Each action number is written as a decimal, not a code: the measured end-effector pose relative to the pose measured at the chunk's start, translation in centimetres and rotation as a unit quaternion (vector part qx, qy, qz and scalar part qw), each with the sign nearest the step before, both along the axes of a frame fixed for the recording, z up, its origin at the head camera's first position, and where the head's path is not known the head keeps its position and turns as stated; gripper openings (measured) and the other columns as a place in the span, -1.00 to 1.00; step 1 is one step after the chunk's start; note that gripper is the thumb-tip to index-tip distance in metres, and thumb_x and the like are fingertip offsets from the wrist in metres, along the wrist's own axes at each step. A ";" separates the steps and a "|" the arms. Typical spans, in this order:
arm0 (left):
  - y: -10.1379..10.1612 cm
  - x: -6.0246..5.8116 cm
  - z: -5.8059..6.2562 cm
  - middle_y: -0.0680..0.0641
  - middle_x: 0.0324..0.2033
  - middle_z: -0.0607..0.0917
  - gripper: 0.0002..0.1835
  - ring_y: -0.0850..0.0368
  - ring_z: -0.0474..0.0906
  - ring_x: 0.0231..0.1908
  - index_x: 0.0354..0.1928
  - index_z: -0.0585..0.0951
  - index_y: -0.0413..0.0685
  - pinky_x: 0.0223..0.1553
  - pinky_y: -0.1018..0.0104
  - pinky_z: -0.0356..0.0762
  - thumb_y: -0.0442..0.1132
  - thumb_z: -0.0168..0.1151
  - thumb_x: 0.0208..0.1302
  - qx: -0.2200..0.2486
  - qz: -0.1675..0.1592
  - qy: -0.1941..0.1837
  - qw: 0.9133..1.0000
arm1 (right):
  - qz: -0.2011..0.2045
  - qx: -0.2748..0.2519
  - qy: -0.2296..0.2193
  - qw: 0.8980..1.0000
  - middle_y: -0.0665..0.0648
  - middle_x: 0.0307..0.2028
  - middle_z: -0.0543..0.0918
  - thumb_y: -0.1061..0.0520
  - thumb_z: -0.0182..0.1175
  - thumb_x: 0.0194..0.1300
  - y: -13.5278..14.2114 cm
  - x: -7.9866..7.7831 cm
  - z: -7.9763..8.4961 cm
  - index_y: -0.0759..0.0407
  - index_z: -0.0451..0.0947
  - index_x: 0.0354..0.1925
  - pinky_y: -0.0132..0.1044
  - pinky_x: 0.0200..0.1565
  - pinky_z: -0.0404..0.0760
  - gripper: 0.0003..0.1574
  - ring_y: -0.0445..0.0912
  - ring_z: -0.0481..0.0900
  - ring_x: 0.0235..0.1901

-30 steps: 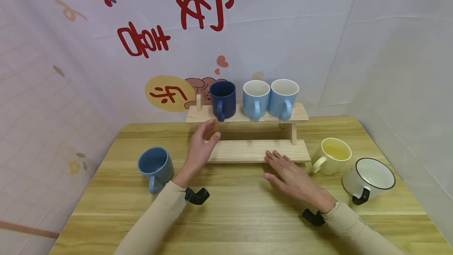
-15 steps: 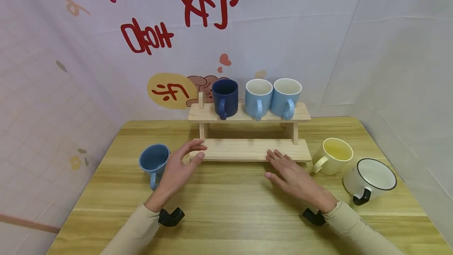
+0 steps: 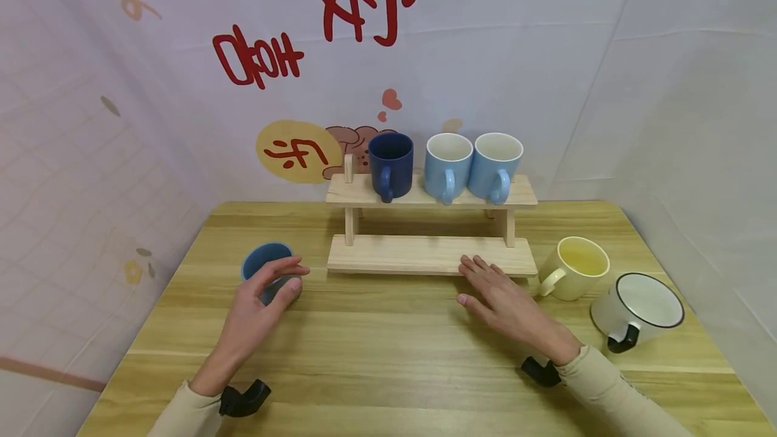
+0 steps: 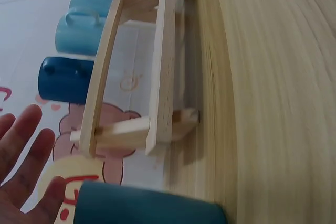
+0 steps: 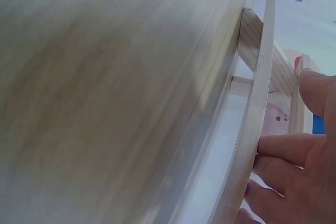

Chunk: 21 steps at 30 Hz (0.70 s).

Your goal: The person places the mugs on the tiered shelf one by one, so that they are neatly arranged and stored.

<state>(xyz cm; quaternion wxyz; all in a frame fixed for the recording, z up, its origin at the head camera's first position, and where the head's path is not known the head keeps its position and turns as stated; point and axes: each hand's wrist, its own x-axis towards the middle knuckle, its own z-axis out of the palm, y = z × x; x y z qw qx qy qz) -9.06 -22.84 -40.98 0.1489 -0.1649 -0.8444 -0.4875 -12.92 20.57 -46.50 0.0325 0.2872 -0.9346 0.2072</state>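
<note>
My left hand (image 3: 251,312), fingers loosely spread and thumb apart, hovers over the front of a blue mug (image 3: 262,258) at the table's left. It hides the mug's handle in the head view. In the left wrist view, the fingers (image 4: 21,140) stand beside that mug (image 4: 142,205), apart from its rim. My right hand (image 3: 506,305) lies with extended fingers on the front edge of the lower board of a two-tier wooden rack (image 3: 394,253). From the right wrist, its fingertips (image 5: 268,169) show against that board's edge.
On the upper board stand a dark blue mug (image 3: 391,166) and two light blue mugs (image 3: 448,167), handles forward. Right of the rack are a yellow mug (image 3: 573,268) and a white mug with a black rim (image 3: 637,312). A printed cloth (image 3: 546,73) hangs behind.
My left hand has moved left and toward me, from the rack's left end to the blue mug. The right hand has stayed on the lower board. The head view has shifted slightly.
</note>
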 end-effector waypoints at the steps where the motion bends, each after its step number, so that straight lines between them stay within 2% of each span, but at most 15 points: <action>1: -0.3 0.2 0.0 -0.01 0.02 0.76 -0.61 0.34 0.57 0.14 0.29 0.60 -0.06 0.16 0.55 0.40 -0.41 0.21 0.49 0.004 0.004 -0.001 1.000 | 0.000 0.000 0.000 1.000 0.30 0.53 0.28 -0.13 0.15 0.57 0.0 0.0 0.0 0.38 0.31 0.49 0.20 0.49 0.13 -0.19 0.23 0.15 0.54; 5: -1.3 0.9 0.0 -0.07 0.00 0.77 -0.65 0.34 0.58 0.11 0.26 0.60 -0.23 0.13 0.56 0.43 -0.44 0.17 0.49 0.021 0.028 0.005 0.999 | -0.002 0.000 -0.001 1.000 0.29 0.53 0.27 -0.14 0.15 0.57 0.1 0.0 0.1 0.37 0.31 0.49 0.20 0.49 0.12 -0.19 0.22 0.15 0.54; 13: -3.1 2.3 -0.8 0.01 -0.02 0.77 -0.65 0.30 0.61 0.09 0.26 0.53 -0.39 0.11 0.56 0.44 -0.54 0.07 0.50 0.089 0.066 0.017 0.994 | 0.000 -0.003 0.000 1.000 0.29 0.53 0.26 -0.14 0.14 0.57 0.2 0.0 0.2 0.37 0.31 0.49 0.20 0.48 0.14 -0.19 0.22 0.15 0.54; 16: -3.4 2.7 -1.1 0.06 -0.02 0.75 -0.67 0.29 0.60 0.10 0.25 0.51 -0.43 0.08 0.57 0.45 -0.51 0.04 0.53 0.128 0.108 -0.004 0.986 | 0.002 -0.002 0.001 1.000 0.29 0.53 0.26 -0.14 0.15 0.57 0.2 0.0 0.1 0.37 0.32 0.49 0.20 0.48 0.14 -0.19 0.22 0.15 0.54; 21: -3.7 2.8 -1.7 0.09 -0.08 0.72 -0.72 0.27 0.59 0.05 0.18 0.51 -0.38 0.06 0.56 0.46 -0.34 0.04 0.60 0.191 0.194 -0.051 0.961 | 0.003 -0.004 0.001 1.000 0.30 0.53 0.27 -0.13 0.16 0.56 0.2 -0.1 -0.1 0.37 0.32 0.48 0.20 0.48 0.15 -0.19 0.23 0.16 0.53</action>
